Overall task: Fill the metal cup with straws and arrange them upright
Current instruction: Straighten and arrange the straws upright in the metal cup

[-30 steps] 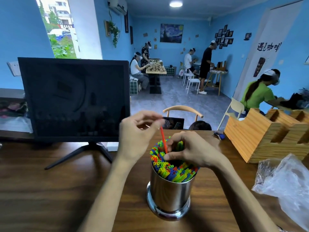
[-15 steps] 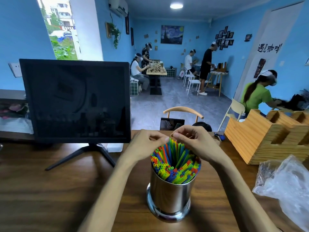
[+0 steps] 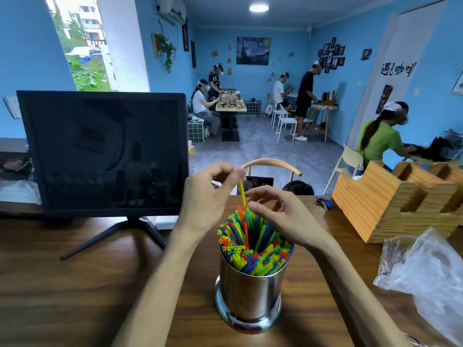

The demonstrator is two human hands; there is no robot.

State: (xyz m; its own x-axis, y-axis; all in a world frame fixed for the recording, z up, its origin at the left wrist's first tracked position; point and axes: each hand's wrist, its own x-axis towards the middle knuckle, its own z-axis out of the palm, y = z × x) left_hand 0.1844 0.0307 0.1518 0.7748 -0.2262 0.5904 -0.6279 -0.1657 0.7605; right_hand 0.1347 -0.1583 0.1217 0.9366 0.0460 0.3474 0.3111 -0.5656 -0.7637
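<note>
A polished, cylindrical metal cup (image 3: 249, 294) with a flared base is standing on the dark wood-grain counter (image 3: 62, 291), packed with thin plastic straws (image 3: 253, 249) in green, yellow, blue and red. The left hand (image 3: 208, 196) is pinching one yellow straw (image 3: 243, 200) by its top, its fingers curled round it. The right hand (image 3: 283, 216) is hovering just beside it, fingers loosely bent and holding nothing. Crinkled clear plastic bag (image 3: 426, 271) is lying near a slotted wooden organizer (image 3: 390, 199). Black brush characters (image 3: 397, 69) are showing on the wall, unreadable.

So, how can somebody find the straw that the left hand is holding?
Start from the metal cup on the wooden table. Above its bundle of straws, the left hand pinches one yellow straw; it alone stands higher than the rest.
</note>
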